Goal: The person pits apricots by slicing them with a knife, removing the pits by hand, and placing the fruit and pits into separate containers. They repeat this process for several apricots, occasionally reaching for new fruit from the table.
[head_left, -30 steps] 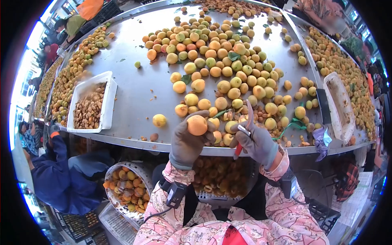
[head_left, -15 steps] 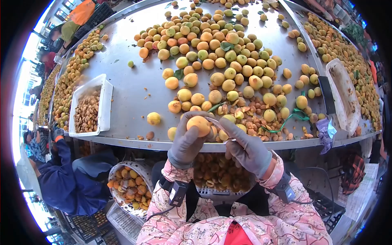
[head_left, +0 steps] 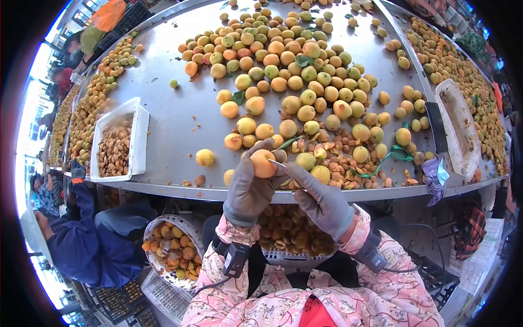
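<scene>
My left hand (head_left: pixel 248 191), in a grey glove, is closed around an orange-yellow apricot (head_left: pixel 263 164) just above the table's front edge. My right hand (head_left: pixel 325 203), also gloved, grips a thin metal tool (head_left: pixel 287 170) whose tip meets the right side of that apricot. The tool's handle is mostly hidden in the fingers. Beyond both hands, whole apricots (head_left: pixel 294 83) lie spread over the metal table (head_left: pixel 174 125). Split pieces and brown pits (head_left: pixel 340 158) are heaped right of my hands.
A white tray of pits (head_left: pixel 139 144) stands at the left. An empty stained tray (head_left: pixel 460 128), purple cloth (head_left: pixel 433 177) and green ribbon (head_left: pixel 384 161) lie right. Below the edge are a bucket of apricots (head_left: pixel 199 240) and a fruit-filled crate (head_left: pixel 297 255). A person in blue (head_left: pixel 98 245) sits left.
My left hand has turned a little about the apricot. My right hand has moved slightly left and down, and the tool tip now touches the fruit's side.
</scene>
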The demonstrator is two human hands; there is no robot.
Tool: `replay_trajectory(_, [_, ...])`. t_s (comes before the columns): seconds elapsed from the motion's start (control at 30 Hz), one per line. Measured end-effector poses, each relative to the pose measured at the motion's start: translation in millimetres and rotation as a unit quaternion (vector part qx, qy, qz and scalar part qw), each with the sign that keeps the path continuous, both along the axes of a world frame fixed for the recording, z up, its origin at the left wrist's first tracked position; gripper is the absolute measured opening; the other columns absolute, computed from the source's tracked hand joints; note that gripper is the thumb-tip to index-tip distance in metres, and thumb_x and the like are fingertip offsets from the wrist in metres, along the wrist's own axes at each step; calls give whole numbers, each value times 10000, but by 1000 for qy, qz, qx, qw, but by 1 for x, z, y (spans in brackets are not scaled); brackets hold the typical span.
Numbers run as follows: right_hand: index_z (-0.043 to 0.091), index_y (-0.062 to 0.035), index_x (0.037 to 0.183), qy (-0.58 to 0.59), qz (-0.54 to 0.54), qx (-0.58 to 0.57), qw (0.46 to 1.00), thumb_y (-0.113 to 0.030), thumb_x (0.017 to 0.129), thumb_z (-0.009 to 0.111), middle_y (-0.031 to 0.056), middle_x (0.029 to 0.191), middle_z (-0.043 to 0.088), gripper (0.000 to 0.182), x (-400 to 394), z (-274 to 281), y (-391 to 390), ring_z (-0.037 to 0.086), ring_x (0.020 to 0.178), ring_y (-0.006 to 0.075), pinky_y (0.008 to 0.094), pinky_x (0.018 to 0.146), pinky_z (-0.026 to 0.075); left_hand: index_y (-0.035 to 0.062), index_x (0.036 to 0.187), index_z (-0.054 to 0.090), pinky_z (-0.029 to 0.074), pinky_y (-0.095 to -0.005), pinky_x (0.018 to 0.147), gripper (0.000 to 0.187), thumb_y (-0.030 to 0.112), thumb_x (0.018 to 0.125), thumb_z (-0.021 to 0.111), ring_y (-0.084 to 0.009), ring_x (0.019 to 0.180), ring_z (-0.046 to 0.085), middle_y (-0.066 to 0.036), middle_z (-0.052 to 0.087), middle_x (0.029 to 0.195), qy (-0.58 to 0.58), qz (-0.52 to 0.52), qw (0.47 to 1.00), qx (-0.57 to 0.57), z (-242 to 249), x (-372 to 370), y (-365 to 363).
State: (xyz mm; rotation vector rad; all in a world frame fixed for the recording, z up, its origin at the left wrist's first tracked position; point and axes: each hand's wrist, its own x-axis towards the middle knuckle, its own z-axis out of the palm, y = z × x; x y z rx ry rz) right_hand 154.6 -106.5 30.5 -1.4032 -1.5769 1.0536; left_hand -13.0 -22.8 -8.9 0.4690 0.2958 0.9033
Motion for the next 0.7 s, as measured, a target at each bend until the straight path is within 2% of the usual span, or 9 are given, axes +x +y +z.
replay_trajectory(0.17, [416, -113, 1370, 73, -30, 8, 997, -54, 902, 533, 139, 1227, 575, 486, 3, 4, -4, 593, 1092, 273, 309, 894, 472, 23, 1337, 354, 442, -435, 971, 595, 464, 945, 431, -253, 1081, 569, -122, 503, 1261, 1, -23, 1000, -10, 8, 1, -1])
replay_trajectory(0.33, [407, -94, 1372, 65, -5, 22, 998, -44, 903, 528, 144, 1268, 547, 487, 4, -1, -4, 559, 1148, 252, 304, 925, 451, 21, 1331, 371, 412, -440, 992, 586, 466, 951, 410, -260, 1163, 510, -111, 472, 1313, -14, -26, 999, -16, -7, -3, 1])
replay_trajectory(0.5, [406, -84, 1371, 66, 7, 13, 998, -32, 901, 529, 147, 1313, 510, 489, 2, -2, -3, 523, 1195, 241, 300, 950, 431, 14, 1326, 378, 407, -439, 992, 592, 468, 949, 416, -275, 1160, 512, -112, 489, 1293, -11, 5, 1000, -28, -3, 3, -3])
replay_trajectory(0.57, [389, -115, 1385, 87, -5, 22, 996, -76, 911, 524, 159, 1213, 572, 493, -2, -8, -4, 588, 1091, 275, 313, 893, 467, 13, 1326, 379, 403, -441, 995, 595, 471, 947, 418, -283, 1156, 514, -119, 511, 1268, -10, 16, 999, -31, -4, 6, -4])
replay_trajectory(0.6, [389, -115, 1385, 87, -6, 22, 996, -76, 911, 524, 159, 1213, 572, 493, -3, -9, -4, 588, 1091, 275, 313, 893, 467, 2, 1332, 365, 396, -465, 1003, 596, 465, 958, 390, -289, 1142, 527, -133, 538, 1230, -26, 10, 999, -22, -7, 8, -4])
replay_trajectory(0.67, [370, -155, 1397, -97, 85, -122, 984, -142, 924, 516, 173, 1060, 618, 495, -9, -10, -1, 625, 933, 323, 345, 787, 498, -8, 1338, 351, 389, -488, 1011, 596, 460, 968, 362, -295, 1127, 540, -146, 565, 1192, -42, 4, 999, -12, -6, 14, -5])
replay_trajectory(0.7, [356, -186, 1401, -37, 28, 45, 998, -188, 929, 507, 177, 948, 623, 495, -22, -26, -3, 614, 818, 353, 377, 703, 497, -8, 1334, 354, 370, -508, 1024, 598, 462, 965, 369, -302, 1144, 529, -146, 577, 1176, -29, 20, 999, -20, -1, 19, -8])
